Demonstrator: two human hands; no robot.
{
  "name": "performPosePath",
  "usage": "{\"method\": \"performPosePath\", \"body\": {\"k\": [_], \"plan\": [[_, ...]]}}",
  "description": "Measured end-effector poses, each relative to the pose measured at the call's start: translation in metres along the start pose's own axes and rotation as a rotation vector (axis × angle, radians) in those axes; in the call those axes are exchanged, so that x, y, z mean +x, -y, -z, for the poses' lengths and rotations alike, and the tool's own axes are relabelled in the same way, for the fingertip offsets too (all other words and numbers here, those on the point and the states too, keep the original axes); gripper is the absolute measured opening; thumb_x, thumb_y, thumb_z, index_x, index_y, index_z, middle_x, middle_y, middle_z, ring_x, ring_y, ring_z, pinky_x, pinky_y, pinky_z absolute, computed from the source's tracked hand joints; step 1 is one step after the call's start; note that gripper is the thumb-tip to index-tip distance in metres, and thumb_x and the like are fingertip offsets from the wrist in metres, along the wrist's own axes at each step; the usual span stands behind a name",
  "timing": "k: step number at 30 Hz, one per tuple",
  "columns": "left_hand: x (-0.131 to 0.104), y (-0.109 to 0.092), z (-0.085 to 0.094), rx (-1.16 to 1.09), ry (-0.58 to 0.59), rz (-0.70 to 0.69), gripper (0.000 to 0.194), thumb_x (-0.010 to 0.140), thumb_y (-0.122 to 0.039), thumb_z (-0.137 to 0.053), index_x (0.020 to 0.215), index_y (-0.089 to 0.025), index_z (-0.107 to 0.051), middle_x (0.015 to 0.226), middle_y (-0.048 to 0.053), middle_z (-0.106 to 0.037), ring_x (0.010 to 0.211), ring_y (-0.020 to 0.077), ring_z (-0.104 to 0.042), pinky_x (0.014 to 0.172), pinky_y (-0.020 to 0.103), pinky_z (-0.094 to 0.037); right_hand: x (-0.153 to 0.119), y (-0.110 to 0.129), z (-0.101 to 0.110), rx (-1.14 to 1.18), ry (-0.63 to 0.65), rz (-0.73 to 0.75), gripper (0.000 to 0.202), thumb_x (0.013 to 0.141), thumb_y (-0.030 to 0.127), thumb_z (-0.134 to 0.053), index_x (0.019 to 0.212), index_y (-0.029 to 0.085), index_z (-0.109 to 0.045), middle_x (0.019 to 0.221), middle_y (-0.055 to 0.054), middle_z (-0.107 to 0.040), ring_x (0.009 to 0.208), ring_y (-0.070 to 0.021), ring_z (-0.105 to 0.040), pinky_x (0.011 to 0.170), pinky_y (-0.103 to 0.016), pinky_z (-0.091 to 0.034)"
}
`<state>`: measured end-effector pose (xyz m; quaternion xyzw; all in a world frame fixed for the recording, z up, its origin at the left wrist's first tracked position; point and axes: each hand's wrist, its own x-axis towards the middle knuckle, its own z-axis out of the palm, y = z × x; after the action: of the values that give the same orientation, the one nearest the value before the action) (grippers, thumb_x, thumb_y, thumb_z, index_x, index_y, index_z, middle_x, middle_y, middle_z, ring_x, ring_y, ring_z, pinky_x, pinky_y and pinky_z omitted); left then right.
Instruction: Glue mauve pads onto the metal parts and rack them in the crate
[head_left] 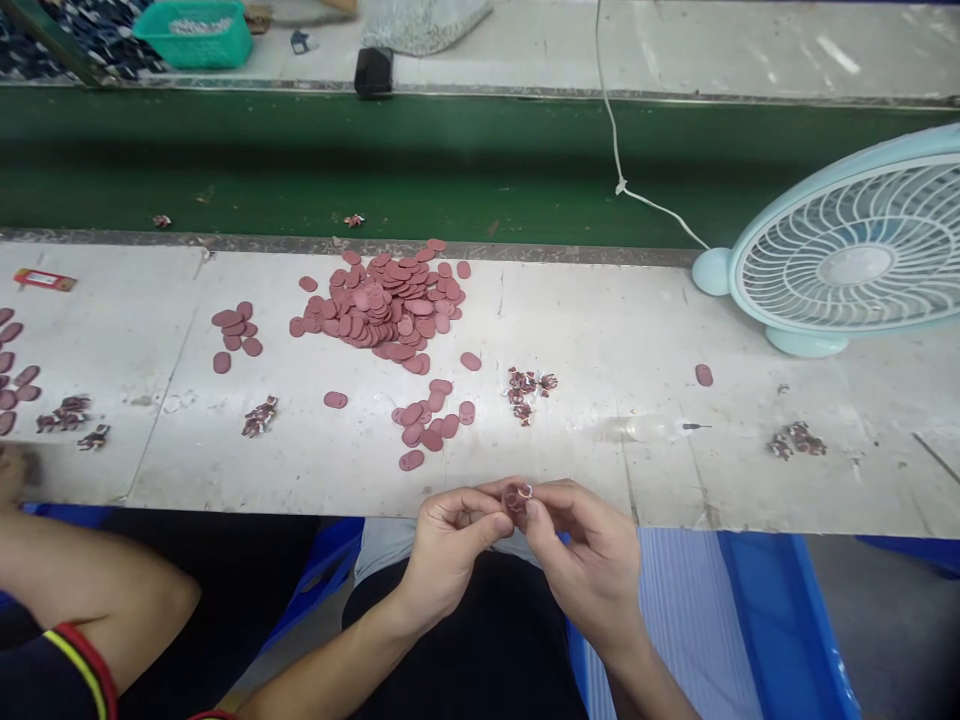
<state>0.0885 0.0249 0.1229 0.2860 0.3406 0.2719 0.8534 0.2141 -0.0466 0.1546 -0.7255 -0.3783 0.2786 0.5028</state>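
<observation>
My left hand (454,550) pinches a small reddish-brown oval piece (513,497) between thumb and fingers, just past the table's front edge. From the other side my right hand (589,560) closes its thumb and fingertips on a small shiny brown-and-white piece (526,491) against that oval. Whether the two are joined cannot be made out. Beyond my hands lie a loose group of reddish ovals (431,438) and a cluster of small shiny pieces (523,408). Farther back is a large heap of the same ovals (382,305).
A light-blue fan (855,265) stands at the right, its white cable (611,120) crossing the green channel (480,170). A clear tube with a dark needle tip (652,428) lies right of centre. A co-worker's arm (97,590) reaches in at left. A teal basket (217,50) stands on the far ledge.
</observation>
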Motion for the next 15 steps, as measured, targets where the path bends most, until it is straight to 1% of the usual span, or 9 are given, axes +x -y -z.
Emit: {"method": "performPosePath", "body": {"k": [6, 11, 15], "plan": [[0.001, 0.002, -0.002, 0.001, 0.003, -0.017, 0.006, 0.078, -0.014, -0.077, 0.074, -0.02, -0.077, 0.105, 0.008, -0.078, 0.115, 0.0267, -0.066, 0.1, 0.041, -0.051, -0.002, 0.0, -0.002, -0.038, -0.038, 0.04, 0.016, 0.084, 0.016, -0.067, 0.094, 0.027, -0.072, 0.088, 0.001, -0.074, 0.075, -0.0137, -0.071, 0.064, -0.025, -0.063], [0.006, 0.004, -0.002, 0.001, 0.013, -0.034, 0.006, 0.078, -0.014, -0.077, 0.076, -0.02, -0.076, 0.107, 0.007, -0.078, 0.113, 0.0246, -0.067, 0.095, 0.036, -0.053, -0.002, -0.005, -0.001, -0.003, -0.044, 0.032, 0.018, 0.087, 0.018, -0.064, 0.099, 0.028, -0.071, 0.093, 0.0, -0.074, 0.082, -0.0161, -0.072, 0.067, -0.029, -0.064], [0.011, 0.005, -0.001, 0.007, 0.014, -0.044, 0.006, 0.078, -0.014, -0.076, 0.078, -0.02, -0.076, 0.113, 0.006, -0.076, 0.11, 0.0227, -0.068, 0.09, 0.033, -0.056, -0.004, -0.007, -0.001, -0.01, -0.03, -0.005, 0.023, 0.088, 0.02, -0.062, 0.108, 0.03, -0.07, 0.102, -0.002, -0.073, 0.087, -0.0173, -0.072, 0.071, -0.031, -0.066]]}}
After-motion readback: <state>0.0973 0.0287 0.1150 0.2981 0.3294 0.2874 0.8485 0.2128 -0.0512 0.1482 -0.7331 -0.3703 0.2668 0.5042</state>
